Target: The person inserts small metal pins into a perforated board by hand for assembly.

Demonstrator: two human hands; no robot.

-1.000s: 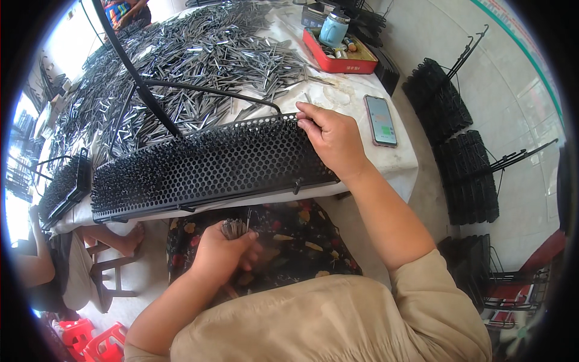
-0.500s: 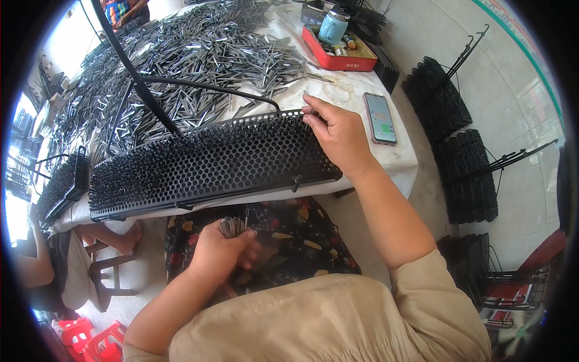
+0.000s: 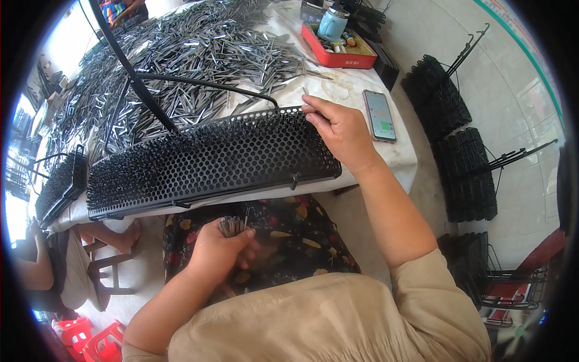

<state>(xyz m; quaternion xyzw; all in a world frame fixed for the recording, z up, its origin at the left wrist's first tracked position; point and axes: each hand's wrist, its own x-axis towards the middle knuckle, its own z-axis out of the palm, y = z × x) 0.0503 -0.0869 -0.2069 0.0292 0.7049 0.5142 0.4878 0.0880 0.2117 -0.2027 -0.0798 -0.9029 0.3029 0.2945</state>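
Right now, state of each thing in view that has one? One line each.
Left hand grip: closed around strip bundle
Strip bundle: gathered, ends poking out
Right hand grip: at the rack's upper right corner; holding anything, unclear
Perforated rack: partly filled, many bare holes
Loose strips: heaped, scattered
Phone: face up, screen lit
Red tray: open, holding items
Blue mug: upright

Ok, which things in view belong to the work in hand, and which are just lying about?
Seemingly in use:
bundle of slim metallic pieces, in the left hand
perforated black rack, right hand at its upper right corner
heap of dark strips behind the rack

Seemingly just lying about:
smartphone
light-blue lidded mug, in the red tray
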